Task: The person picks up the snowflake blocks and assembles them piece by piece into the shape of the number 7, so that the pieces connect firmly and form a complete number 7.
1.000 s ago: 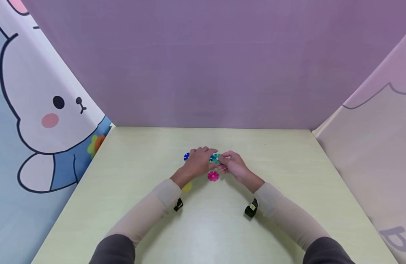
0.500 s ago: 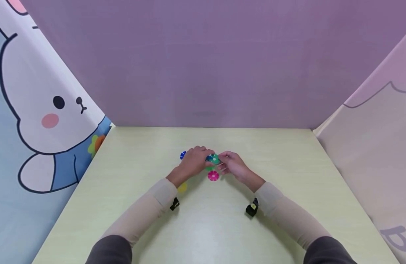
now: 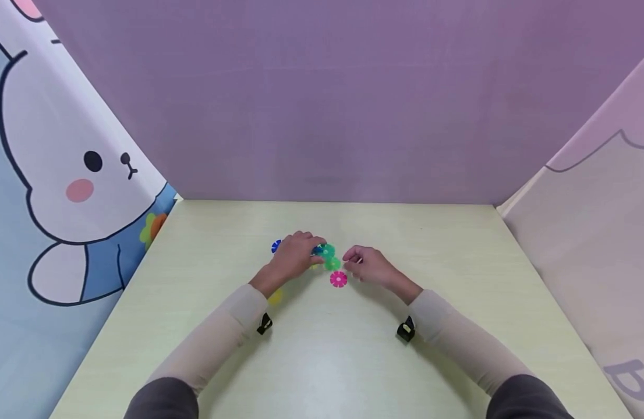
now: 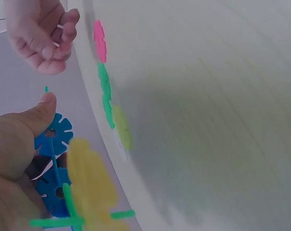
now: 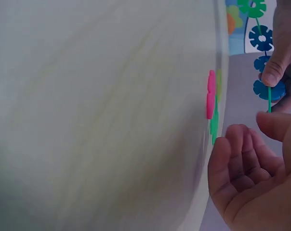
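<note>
My left hand [image 3: 293, 256] grips a joined chain of notched plastic snowflake discs between thumb and fingers. Blue discs [image 4: 54, 134] show beside the thumb, and a teal-green disc [image 3: 327, 251] sticks out at the right end, edge-on in both wrist views. Further parts of the build, a yellow disc [image 4: 90, 178] and green ones, hang close to the left wrist camera. To the right, my right hand [image 3: 371, 266] holds nothing; its fingers [image 5: 242, 154] are loosely bent, apart from the chain. Nearest to it on the table lie a pink disc [image 3: 338, 279] and a green disc [image 3: 332, 264].
A yellow-green disc [image 4: 121, 127] lies flat beside the green one, partly hidden by my left hand in the head view. The pale table [image 3: 322, 361] meets a purple wall panel [image 3: 322, 116] at the back. Printed cloth panels stand on both sides.
My left hand has moved left with the chain, uncovering the green disc on the table. The right hand has let go of the chain's teal-green end disc, and a gap now separates them.
</note>
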The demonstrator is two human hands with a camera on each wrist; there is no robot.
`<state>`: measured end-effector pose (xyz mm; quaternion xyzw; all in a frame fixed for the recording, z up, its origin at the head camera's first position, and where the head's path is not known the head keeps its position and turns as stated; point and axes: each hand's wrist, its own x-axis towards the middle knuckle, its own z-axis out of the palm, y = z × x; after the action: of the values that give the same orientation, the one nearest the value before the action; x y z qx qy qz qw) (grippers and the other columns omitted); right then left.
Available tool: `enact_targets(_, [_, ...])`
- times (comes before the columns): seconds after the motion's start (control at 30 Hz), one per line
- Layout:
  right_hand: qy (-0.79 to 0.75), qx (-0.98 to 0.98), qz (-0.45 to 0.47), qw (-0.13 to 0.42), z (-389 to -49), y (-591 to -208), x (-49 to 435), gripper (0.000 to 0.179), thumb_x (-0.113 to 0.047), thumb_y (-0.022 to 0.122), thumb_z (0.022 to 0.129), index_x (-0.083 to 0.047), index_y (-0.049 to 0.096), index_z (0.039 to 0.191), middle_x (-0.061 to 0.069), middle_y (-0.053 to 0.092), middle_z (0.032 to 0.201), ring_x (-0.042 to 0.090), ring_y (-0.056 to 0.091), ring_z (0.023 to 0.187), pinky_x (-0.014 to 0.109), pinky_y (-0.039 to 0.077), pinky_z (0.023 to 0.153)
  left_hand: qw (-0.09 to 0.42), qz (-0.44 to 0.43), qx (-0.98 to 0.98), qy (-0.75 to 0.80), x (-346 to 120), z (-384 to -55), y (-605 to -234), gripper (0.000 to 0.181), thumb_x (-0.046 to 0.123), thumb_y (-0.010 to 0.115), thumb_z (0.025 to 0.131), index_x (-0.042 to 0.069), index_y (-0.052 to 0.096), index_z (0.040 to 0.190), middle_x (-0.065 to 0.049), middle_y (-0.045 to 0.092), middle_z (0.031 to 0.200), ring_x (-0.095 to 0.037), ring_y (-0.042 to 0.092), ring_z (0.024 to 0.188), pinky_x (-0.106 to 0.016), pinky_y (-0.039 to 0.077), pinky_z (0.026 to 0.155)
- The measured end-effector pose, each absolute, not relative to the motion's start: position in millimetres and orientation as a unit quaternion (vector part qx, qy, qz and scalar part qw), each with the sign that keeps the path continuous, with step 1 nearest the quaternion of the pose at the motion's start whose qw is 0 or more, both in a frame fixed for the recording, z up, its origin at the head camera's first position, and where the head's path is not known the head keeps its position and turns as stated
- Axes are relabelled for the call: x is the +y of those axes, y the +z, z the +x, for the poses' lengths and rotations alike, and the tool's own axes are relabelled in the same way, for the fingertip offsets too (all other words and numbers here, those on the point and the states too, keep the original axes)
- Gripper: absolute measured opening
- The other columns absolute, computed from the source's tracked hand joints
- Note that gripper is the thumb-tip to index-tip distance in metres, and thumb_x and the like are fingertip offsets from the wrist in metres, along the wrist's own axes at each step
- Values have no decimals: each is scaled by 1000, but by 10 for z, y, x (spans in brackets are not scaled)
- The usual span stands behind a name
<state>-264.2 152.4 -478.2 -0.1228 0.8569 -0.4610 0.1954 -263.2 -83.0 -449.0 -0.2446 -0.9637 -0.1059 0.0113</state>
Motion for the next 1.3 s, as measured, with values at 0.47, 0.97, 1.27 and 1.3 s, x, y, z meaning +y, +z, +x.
enact_targets(0.47, [-286, 917, -218, 171, -2553, -4837, 1389, 24, -21, 80, 89, -10, 68, 106, -1, 63, 84, 15, 55, 78, 27, 51, 71, -3, -226, -968, -108, -913, -2603, -4563, 52, 41, 76, 91, 19, 66, 136, -6, 71, 123, -28, 64, 113, -44, 55, 98])
enact_targets(0.97, [-276, 924, -204, 168, -2547, -4810, 1383, 28, -19, 81, 88, -9, 65, 109, 0, 62, 92, 16, 56, 85, 29, 51, 76, -10, -229, -966, -117, -912, -2579, -4584, 51, 39, 77, 91, 17, 66, 136, -7, 70, 124, -28, 64, 112, -44, 55, 99])
enact_targets(1.27, [-313, 914, -201, 162, -2567, -4759, 1487, 12, -15, 70, 97, -10, 64, 107, 0, 66, 89, 14, 57, 76, 25, 51, 68, -22, -226, -968, -111, -895, -2558, -4573, 51, 39, 76, 91, 18, 66, 136, -8, 70, 124, -28, 64, 111, -44, 55, 98])
enact_targets(1.3, [-313, 915, -205, 153, -2573, -4747, 1496, 11, -15, 68, 98, -10, 66, 107, 0, 65, 86, 14, 56, 74, 24, 50, 65, -22, -225, -968, -111, -893, -2556, -4570, 51, 39, 76, 91, 17, 66, 136, -8, 70, 124, -28, 64, 110, -44, 55, 97])
